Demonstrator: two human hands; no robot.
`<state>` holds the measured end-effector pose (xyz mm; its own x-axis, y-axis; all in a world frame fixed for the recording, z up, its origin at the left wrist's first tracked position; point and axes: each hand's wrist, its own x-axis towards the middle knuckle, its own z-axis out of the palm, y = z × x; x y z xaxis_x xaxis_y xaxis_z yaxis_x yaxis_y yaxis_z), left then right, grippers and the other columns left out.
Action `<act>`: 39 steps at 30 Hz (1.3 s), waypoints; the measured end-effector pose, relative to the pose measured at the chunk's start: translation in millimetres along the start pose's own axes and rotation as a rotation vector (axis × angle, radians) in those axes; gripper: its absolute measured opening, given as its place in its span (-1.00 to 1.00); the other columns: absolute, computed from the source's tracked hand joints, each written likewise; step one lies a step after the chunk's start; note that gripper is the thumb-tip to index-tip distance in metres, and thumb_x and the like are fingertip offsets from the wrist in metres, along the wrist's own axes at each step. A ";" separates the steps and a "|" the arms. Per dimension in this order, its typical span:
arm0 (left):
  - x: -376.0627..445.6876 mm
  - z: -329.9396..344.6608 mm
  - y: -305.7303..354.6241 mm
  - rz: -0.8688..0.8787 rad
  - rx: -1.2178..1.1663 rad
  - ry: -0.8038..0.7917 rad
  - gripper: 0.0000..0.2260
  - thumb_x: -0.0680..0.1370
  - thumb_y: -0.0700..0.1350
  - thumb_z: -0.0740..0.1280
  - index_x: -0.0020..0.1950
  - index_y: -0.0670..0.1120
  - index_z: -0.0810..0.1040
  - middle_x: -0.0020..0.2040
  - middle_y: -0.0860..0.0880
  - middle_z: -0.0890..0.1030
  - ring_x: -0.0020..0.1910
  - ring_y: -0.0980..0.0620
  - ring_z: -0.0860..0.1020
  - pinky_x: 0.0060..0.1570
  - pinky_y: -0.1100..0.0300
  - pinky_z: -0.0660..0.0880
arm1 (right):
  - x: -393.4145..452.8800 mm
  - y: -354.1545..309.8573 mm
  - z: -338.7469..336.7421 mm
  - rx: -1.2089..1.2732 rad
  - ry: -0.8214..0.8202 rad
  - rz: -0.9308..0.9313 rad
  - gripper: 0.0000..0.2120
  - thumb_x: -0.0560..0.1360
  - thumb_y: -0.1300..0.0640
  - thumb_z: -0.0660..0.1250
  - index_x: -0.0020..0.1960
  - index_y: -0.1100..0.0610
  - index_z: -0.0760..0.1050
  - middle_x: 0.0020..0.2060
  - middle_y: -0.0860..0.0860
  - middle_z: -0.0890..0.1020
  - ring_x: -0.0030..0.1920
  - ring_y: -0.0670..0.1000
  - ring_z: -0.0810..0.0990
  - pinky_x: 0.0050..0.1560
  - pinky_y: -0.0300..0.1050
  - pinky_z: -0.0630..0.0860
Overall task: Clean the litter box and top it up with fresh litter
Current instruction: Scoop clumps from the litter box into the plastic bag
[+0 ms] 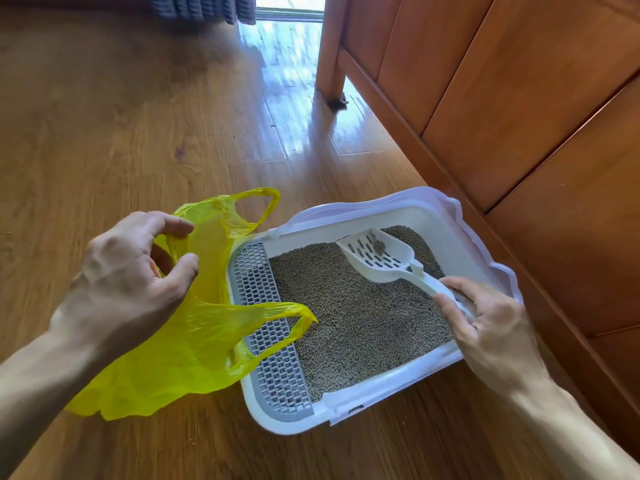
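A: What lies where, biggest first?

B: The wooden floor (138, 116) fills the frame, a cabinet (519, 98) runs down the right side. The litter box (391, 400) sits lower centre, tight beside the cabinet, grey litter (363, 323) across its bed and a grated step (266, 323) along its left end. The yellow bag (166, 358) lies lower left, draped over the box's left rim.

A: And my hands?

B: Your left hand (135, 275) pinches the bag's edge between thumb and fingertips, holding the mouth up. Your right hand (495, 327) grips the handle of the white scoop (377, 254), raised above the litter at centre right, with one small dark clump (377, 245) in its slotted bowl.

A: How do I carry it across well?

B: Keep the scoop level; the clump looks loose and could roll off. Spread the bag's mouth wider first, since one handle loop (301, 323) sags onto the litter. Bring the mouth close over the box, so spills likely land in litter, then tip slowly.
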<state>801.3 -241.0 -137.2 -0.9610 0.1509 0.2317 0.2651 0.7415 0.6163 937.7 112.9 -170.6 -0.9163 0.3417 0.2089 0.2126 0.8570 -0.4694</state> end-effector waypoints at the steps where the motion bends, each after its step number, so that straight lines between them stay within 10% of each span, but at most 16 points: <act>1: -0.1 -0.7 -0.2 -0.001 0.002 -0.001 -0.76 0.46 -0.19 0.49 0.10 0.00 0.63 -0.13 0.00 0.57 -0.28 0.15 0.53 -0.23 0.12 0.40 | 0.2 0.4 -0.4 -0.010 0.014 0.005 -0.76 0.53 0.08 0.37 0.15 0.16 0.62 -0.08 0.03 0.69 -0.06 0.01 0.64 -0.03 -0.09 0.55; 18: -5.6 -15.3 6.3 -0.020 0.002 0.003 -0.76 0.46 -0.19 0.48 0.12 -0.05 0.64 -0.15 0.06 0.54 -0.32 0.19 0.51 -0.23 0.37 0.36 | -2.3 -18.3 -5.2 0.059 0.026 -0.029 -0.77 0.47 0.12 0.43 0.10 0.16 0.63 -0.09 -0.01 0.68 -0.08 -0.12 0.60 0.00 -0.57 0.34; 39: -6.4 -41.7 -15.5 -0.052 -0.010 0.051 -0.76 0.47 -0.18 0.44 0.13 -0.04 0.63 -0.08 0.06 0.57 -0.28 0.16 0.54 -0.23 0.32 0.43 | 20.9 -152.1 42.5 0.036 -0.062 -0.467 -0.86 0.46 0.11 0.46 -0.01 0.12 0.59 -0.25 0.02 0.58 -0.18 0.08 0.50 -0.20 0.02 0.50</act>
<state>806.5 -280.7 -116.8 -0.9683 0.0790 0.2369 0.2161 0.7406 0.6362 871.8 -26.7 -131.3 -0.9299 -0.1021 0.3534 -0.2384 0.8990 -0.3675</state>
